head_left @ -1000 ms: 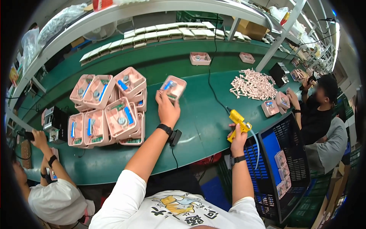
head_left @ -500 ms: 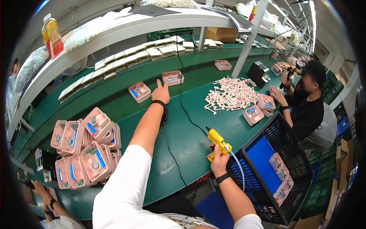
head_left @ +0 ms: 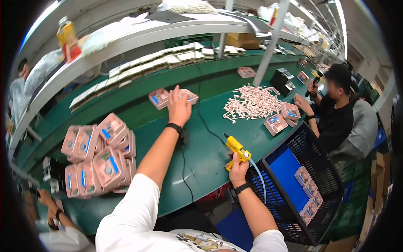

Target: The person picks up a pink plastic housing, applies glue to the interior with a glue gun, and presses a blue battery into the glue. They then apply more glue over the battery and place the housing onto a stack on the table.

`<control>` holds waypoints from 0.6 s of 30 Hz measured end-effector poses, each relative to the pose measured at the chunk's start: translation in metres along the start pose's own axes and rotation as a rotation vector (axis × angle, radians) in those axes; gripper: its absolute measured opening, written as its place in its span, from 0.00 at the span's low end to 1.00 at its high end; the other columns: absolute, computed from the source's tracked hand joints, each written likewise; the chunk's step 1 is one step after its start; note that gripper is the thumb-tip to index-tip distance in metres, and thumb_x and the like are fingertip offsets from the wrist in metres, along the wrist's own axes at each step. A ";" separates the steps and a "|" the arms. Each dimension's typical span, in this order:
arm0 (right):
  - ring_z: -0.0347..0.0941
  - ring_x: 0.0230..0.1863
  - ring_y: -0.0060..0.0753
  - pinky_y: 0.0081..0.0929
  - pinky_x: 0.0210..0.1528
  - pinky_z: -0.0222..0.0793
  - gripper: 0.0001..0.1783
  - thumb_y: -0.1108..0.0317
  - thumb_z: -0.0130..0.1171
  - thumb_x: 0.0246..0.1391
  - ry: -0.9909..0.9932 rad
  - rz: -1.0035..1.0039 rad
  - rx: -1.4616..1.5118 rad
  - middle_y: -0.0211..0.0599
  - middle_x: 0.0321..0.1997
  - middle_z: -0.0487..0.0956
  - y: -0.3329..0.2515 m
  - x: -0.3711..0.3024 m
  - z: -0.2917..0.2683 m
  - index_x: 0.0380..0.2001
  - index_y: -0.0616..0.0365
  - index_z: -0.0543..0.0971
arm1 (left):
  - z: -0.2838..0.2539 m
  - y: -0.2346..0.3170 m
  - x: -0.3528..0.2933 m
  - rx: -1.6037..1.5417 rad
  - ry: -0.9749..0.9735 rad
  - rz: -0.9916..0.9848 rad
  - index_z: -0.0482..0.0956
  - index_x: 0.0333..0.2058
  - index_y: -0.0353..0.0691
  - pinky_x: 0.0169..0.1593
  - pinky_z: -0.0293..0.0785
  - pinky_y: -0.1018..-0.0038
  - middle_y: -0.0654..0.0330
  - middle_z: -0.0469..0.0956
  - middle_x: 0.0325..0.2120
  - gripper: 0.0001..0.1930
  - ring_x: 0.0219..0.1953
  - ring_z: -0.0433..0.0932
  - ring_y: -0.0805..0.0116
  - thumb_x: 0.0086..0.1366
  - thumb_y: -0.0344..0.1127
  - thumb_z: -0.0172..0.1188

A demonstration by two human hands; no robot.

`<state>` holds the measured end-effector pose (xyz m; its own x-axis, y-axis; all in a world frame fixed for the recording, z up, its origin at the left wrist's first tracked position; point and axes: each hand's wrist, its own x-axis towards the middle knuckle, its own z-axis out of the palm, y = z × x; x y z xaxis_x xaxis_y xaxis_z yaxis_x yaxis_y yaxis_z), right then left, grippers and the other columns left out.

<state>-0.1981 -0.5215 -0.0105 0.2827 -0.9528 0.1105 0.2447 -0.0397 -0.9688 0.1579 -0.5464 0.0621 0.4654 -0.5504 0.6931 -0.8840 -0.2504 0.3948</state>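
Honestly, your left hand (head_left: 179, 109) was right up against the pink tray (head_left: 192, 97) on the darker green strip along the far side of the table (head_left: 205, 168), with another pink tray (head_left: 158, 99) just beside it to the left. Fingers reached up over the near part of it, but I couldn't tell whether you were pinching the wall or only touching it, since the hand hid the contact. Your right hand (head_left: 239, 169) was wrapped round the handle of a yellow glue gun (head_left: 238, 148), nozzle pointing up and away from you. At that stretch, I reckon a light hold on the outer wall was the way to go, fingertips out of the inside where the small parts sat, and the tray flat so it didn't knock its neighbour. I'd also have wanted that nozzle well apart from your left forearm, plus some care around the black cord (head_left: 205, 126) that ran between the tray and the gun, because a snag there could've tugged your aim off. The stacked pink trays (head_left: 110, 166) were well off to your left, so elbow room looked decent.
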 end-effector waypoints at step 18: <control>0.74 0.27 0.25 0.29 0.31 0.79 0.25 0.47 0.55 0.80 -0.036 -0.085 0.038 0.32 0.33 0.76 0.001 0.010 -0.012 0.56 0.60 0.81 | -0.347 0.086 -0.363 0.075 -0.190 -0.182 0.84 0.39 0.40 0.68 0.69 0.49 0.49 0.75 0.68 0.14 0.67 0.72 0.40 0.60 0.36 0.79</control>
<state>-0.2059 -0.5345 -0.0128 0.2921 -0.9352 0.2001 0.3039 -0.1076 -0.9466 -0.0718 -0.0919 0.0531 0.6066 -0.6289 0.4863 -0.7906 -0.4131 0.4520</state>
